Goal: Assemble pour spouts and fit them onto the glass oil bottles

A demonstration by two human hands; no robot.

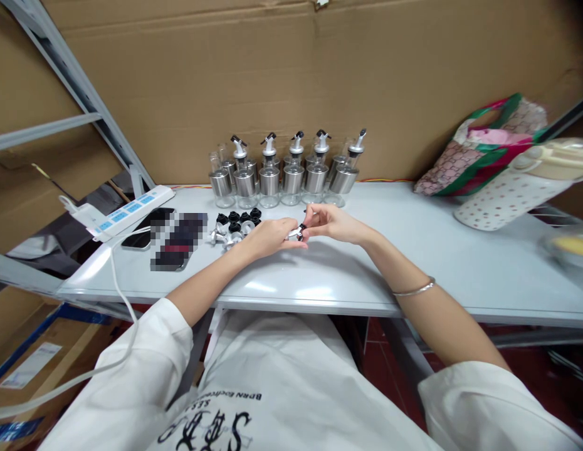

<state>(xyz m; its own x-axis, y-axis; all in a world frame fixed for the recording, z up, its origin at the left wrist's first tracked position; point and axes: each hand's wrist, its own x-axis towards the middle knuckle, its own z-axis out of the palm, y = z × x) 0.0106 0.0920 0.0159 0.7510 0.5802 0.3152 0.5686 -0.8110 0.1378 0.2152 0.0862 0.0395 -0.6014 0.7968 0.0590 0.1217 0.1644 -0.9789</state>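
Bench (pixel 446 250) is being backed by cardboard (pixel 273 75); a patterned bag (pixel 465 153) and a dotted flask (pixel 501 194) are being parked at its right side, a power strip (pixel 131 211) at its left. Along the back, steel-sleeved glass bottles (pixel 292 181) are being stood upright in a cluster, five being topped by pourer tops (pixel 269 145); the leftmost front one is being left bare. In front of them, the left hand (pixel 273 235) and right hand (pixel 331 223) are being brought together over the bench. Just left of the hands, loose black caps (pixel 234 217) and silver parts (pixel 235 239) are being grouped. Smallest: one silver-and-black piece (pixel 296 233) is being held between the hands, off the bottles. Left grip is being closed round the silver end, right being pinched narrow at the black end; exact contact is being hidden by fingers. Step in hand, as judged: small parts being fitted or adjusted. Fine alignment is seemingly being called for next, silver end being steadied.
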